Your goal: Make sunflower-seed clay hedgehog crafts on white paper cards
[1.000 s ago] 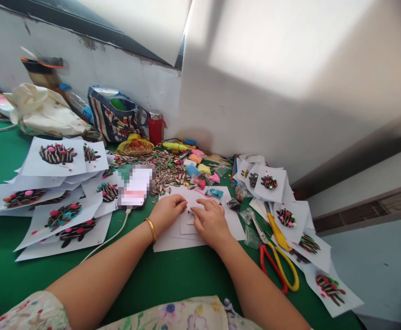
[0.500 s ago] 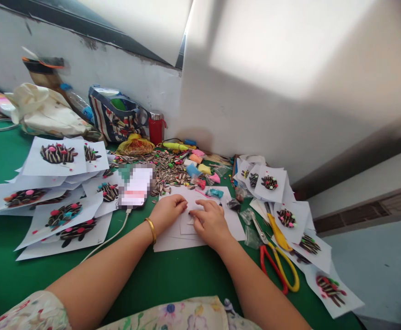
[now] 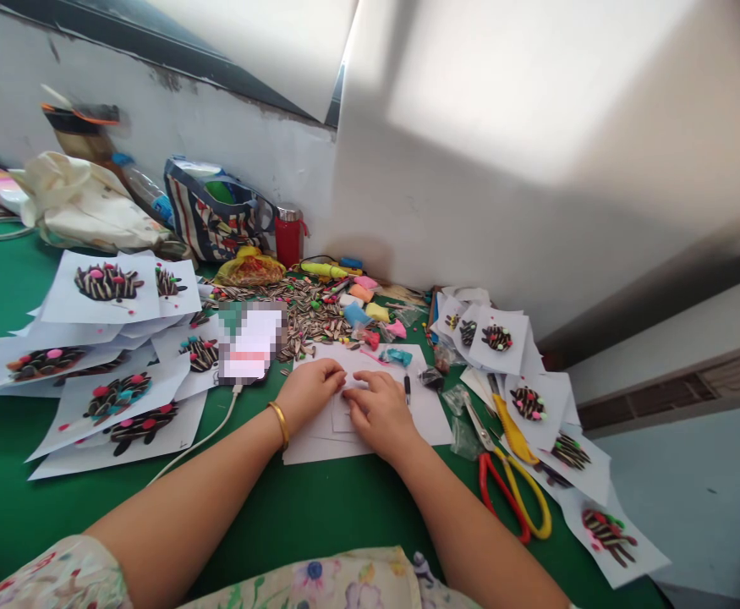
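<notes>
My left hand, with a gold bangle at its wrist, rests on the white paper. Its thumb and fingertips press together; anything between them is too small to make out. Just to its right, my right hand lies low over the paper with fingers apart and slightly bent. The right fingertips point at the left ones, close to them, and cover part of a smaller white sheet. Beside the right knuckles lies a black pen. A packet of teal clay sits on the paper's far part.
Sunflower seeds and coloured clay packets lie beyond the paper. A phone with a white cable is at left. Sheets with seed hedgehogs are stacked left, more cards right. Red-and-yellow scissors lie nearer me.
My right hand has shifted slightly left towards the left fingertips, and the black pen beside it has come into sight. My left hand has stayed in place.
</notes>
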Motion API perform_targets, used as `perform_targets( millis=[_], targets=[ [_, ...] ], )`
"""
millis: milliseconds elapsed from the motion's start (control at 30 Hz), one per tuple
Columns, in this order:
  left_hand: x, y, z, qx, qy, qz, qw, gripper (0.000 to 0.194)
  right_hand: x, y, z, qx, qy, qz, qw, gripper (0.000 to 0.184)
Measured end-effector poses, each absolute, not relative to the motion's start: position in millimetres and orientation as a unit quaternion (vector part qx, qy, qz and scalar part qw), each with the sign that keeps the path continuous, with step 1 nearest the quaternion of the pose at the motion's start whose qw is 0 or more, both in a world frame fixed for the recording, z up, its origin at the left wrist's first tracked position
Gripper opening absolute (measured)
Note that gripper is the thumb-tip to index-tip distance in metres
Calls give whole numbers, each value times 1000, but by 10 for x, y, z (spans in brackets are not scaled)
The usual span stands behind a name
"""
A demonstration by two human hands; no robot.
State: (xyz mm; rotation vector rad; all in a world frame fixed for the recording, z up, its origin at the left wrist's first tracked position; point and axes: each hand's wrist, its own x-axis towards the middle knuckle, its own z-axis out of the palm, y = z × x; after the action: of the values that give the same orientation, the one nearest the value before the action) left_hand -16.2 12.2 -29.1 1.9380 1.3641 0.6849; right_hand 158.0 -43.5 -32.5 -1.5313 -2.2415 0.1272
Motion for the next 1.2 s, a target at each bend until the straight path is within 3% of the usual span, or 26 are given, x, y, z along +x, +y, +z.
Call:
perform_targets(
  millis=[467,800,1200],
  targets=[
    [-143,123,-281,755,529,248,297,26,1490,-317,-395,-599,-767,48,225,7],
    [-144,135,-308,749,528,254,311,26,1638,-292,-277,-615,-739,73,265,7],
    [-163,143,-352,742,528,257,323,26,1739,-377,-322,-605,-758,93,226,8]
  ],
)
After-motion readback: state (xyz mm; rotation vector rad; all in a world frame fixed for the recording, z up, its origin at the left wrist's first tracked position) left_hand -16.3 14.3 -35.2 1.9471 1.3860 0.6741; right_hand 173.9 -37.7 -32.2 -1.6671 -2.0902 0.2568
